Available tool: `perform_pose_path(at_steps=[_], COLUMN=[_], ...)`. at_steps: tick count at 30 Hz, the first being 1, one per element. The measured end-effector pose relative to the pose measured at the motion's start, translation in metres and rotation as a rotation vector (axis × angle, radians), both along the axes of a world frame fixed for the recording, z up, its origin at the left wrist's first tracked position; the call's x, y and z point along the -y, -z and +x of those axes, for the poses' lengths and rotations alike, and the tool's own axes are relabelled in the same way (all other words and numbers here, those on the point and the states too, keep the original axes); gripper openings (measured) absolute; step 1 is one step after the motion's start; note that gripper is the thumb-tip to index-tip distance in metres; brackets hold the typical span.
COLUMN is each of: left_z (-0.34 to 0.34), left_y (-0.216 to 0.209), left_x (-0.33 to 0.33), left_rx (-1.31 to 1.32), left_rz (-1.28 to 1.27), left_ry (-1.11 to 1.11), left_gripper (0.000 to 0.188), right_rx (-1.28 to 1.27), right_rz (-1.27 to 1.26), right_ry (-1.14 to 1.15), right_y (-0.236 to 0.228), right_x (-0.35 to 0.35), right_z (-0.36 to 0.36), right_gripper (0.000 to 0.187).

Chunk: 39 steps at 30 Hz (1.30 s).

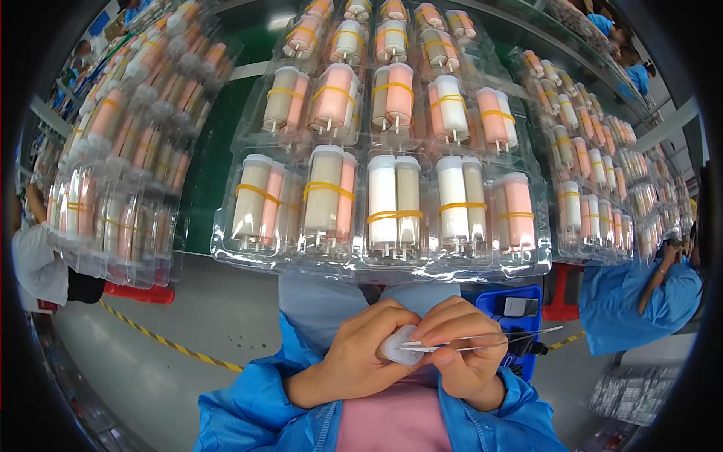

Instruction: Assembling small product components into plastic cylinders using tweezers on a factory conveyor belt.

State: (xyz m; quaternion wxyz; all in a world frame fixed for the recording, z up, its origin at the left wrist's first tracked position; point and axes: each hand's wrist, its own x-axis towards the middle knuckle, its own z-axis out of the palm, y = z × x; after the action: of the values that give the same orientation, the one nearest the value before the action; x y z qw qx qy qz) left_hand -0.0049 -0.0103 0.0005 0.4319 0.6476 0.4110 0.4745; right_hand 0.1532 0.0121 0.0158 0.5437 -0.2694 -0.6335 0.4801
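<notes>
Low in front of my body, my left hand [352, 352] is closed around a small translucent white piece [392, 349], its rounded end facing up. Fingers hide most of that piece, so its full shape does not show. A pair of thin metal tweezers [545, 331] is pinched in my right hand [471, 361]. One end of the tweezers lies over the white piece; the other sticks out to the right. Both hands are close together, just beyond the near edge of a clear plastic tray [286, 265].
The tray holds rows of white, pink and grey-beige cylinders [324, 188] banded in yellow. More stacked trays stand left [113, 252] and right [595, 252] on a green tabletop [197, 218]. A blue bin [533, 297] sits right of my knees. A blue-sleeved co-worker [629, 301] is at right.
</notes>
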Motion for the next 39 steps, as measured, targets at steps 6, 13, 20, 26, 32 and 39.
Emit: perform_pose_path(at_steps=[6,13,20,26,32,39], left_z=[0.0,-0.001,0.003,0.003,0.004,0.004], left_y=[0.0,0.004,0.002,0.001,0.001,0.002], left_x=[0.0,0.0,-0.005,-0.005,-0.006,-0.006], left_rx=[-0.014,-0.069,-0.053,-0.084,-0.085,-0.097], left_rz=[0.0,0.053,0.116,0.162,0.171,0.188], left_ry=[0.012,-0.015,-0.13,-0.199,-0.211,-0.215], left_gripper=[0.037,0.034,0.034,0.035,0.034,0.035], right_rx=[-0.003,-0.013,-0.012,0.047,0.059,0.05], right_rz=[-0.078,-0.307,0.041,0.1,0.103,0.095], right_ry=[-0.004,0.022,0.092,0.1,0.117,0.122], right_y=[-0.003,-0.012,0.0,0.001,0.001,0.001], right_x=[0.0,0.006,0.006,0.004,0.004,0.004], right_z=[-0.001,-0.004,-0.006,-0.01,-0.011,-0.012], right_gripper=[0.01,0.008,0.014,0.016,0.017,0.017])
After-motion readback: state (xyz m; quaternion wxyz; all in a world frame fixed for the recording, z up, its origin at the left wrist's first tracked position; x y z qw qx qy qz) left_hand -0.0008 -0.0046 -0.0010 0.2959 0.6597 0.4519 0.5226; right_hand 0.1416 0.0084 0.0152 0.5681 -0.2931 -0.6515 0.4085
